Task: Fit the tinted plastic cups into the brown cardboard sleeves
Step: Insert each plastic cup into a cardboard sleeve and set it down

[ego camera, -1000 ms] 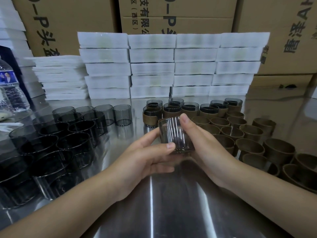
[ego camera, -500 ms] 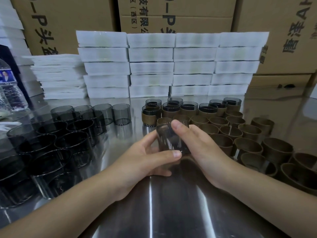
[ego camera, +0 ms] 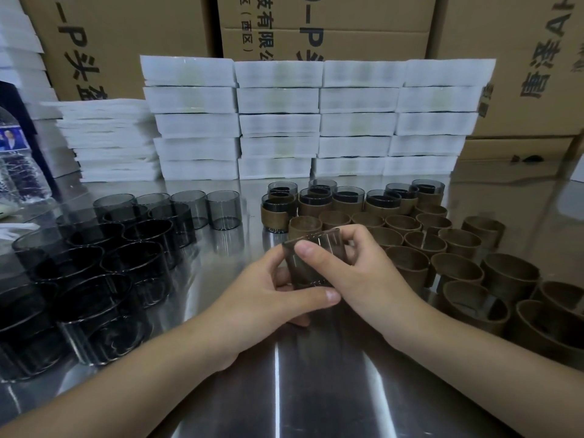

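While only a few sleeved cups (ego camera: 347,202) stand toward the far edge of the tabletop (ego camera: 316,390), many bare cups (ego camera: 136,260) at its left and empty sleeves (ego camera: 455,270) at its right await fitting, and the left hand (ego camera: 271,298) and right hand (ego camera: 357,279) pinch one unsleeved cup (ego camera: 297,270) at centre, fingers curled round it.

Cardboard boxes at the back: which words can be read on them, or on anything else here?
"–P 头": left carton, sideways, cut off.
"技有限公", "(西区)", "–P": middle carton, sideways, cut off.
"唐泽AH": right carton, sideways, cut off.
Bottle label: too blurred to read.
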Demonstrator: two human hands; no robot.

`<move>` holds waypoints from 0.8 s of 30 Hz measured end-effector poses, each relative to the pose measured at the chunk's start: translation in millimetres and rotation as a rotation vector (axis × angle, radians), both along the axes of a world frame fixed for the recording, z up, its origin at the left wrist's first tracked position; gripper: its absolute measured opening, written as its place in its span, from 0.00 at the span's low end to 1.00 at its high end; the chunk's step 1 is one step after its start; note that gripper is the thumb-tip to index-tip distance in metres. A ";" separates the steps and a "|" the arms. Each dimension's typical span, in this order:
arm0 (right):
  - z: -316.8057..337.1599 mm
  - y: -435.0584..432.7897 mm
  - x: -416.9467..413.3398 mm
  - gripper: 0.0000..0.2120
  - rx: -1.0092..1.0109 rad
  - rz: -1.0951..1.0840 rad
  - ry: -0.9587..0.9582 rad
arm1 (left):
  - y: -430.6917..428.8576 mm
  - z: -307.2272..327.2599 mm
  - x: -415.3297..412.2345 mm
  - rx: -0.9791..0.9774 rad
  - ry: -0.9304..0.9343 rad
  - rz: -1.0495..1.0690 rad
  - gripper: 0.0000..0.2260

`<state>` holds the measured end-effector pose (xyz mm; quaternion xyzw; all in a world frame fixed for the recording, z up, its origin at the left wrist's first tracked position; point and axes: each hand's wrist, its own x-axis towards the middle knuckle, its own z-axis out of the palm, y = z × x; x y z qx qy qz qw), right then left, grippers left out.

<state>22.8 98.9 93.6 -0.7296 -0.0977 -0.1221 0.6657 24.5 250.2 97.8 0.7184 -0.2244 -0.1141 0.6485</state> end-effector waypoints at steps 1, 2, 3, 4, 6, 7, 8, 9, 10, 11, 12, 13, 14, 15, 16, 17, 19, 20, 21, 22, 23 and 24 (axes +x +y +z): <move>-0.3 -0.2 0.5 0.34 0.002 -0.002 -0.003 | 0.8 -0.2 0.3 0.005 -0.004 -0.003 0.23; -0.2 -0.5 0.8 0.34 0.000 -0.002 -0.006 | 1.4 -0.1 0.4 0.007 -0.008 -0.006 0.22; 0.1 -0.9 0.9 0.34 -0.004 0.001 -0.007 | 1.8 0.3 0.3 0.004 -0.008 -0.009 0.22; 0.6 -1.2 1.1 0.34 -0.005 0.007 -0.005 | 1.9 0.9 0.2 -0.002 -0.007 -0.012 0.22; 1.0 -2.6 1.3 0.34 -0.003 0.011 -0.002 | 1.9 1.7 -0.2 -0.012 -0.006 -0.019 0.23; 1.5 -3.4 1.0 0.34 0.001 0.009 0.000 | 1.9 2.1 -0.4 -0.018 -0.003 -0.026 0.23; 2.3 -3.9 0.8 0.34 0.005 0.008 0.006 | 2.2 2.4 -0.4 -0.024 0.003 -0.033 0.23; 2.8 -4.5 0.8 0.34 0.008 0.007 0.013 | 2.7 2.7 -0.5 -0.031 0.009 -0.040 0.23; 3.6 -4.6 0.6 0.34 0.010 0.007 0.023 | 3.2 2.9 -0.6 -0.040 0.015 -0.046 0.23; 4.6 -4.8 0.3 0.34 0.012 0.011 0.034 | 3.5 3.3 -1.1 -0.048 0.021 -0.051 0.23; 6.0 -4.8 -0.6 0.35 0.015 0.018 0.046 | 3.6 3.6 -1.4 -0.055 0.025 -0.056 0.23; 7.3 -4.9 -1.3 0.36 0.016 0.025 0.058 | 3.6 3.6 -1.8 -0.060 0.028 -0.057 0.22; 8.4 -5.4 -1.8 0.36 0.011 0.030 0.071 | 3.3 3.7 -1.7 -0.066 0.032 -0.057 0.20; 9.2 -6.1 -2.3 0.36 0.002 0.033 0.085 | 3.2 3.8 -1.6 -0.072 0.039 -0.059 0.17; 10.2 -6.9 -2.8 0.35 -0.008 0.036 0.099 | 2.9 4.0 -1.3 -0.078 0.046 -0.065 0.15; 10.7 -7.8 -2.7 0.34 -0.017 0.041 0.116 | 2.7 4.4 -1.4 -0.081 0.050 -0.074 0.15; 11.1 -9.4 -2.2 0.36 -0.031 0.053 0.146 | 2.8 4.9 -1.7 -0.088 0.056 -0.089 0.16; 11.3 -9.9 -1.5 0.38 -0.038 0.058 0.157 | 3.1 5.4 -2.3 -0.093 0.059 -0.096 0.16; 11.3 -10.3 -0.8 0.41 -0.041 0.069 0.174 | 3.4 5.7 -2.5 -0.098 0.063 -0.102 0.16; 12.0 -10.2 -0.7 0.43 -0.034 0.096 0.197 | 3.6 5.8 -2.5 -0.102 0.067 -0.109 0.16; 13.0 -9.8 -0.9 0.44 -0.020 0.136 0.217 | 3.6 6.0 -2.8 -0.106 0.072 -0.119 0.15; 14.2 -9.7 -1.0 0.42 0.001 0.181 0.228 | 3.6 6.2 -2.9 -0.109 0.077 -0.129 0.15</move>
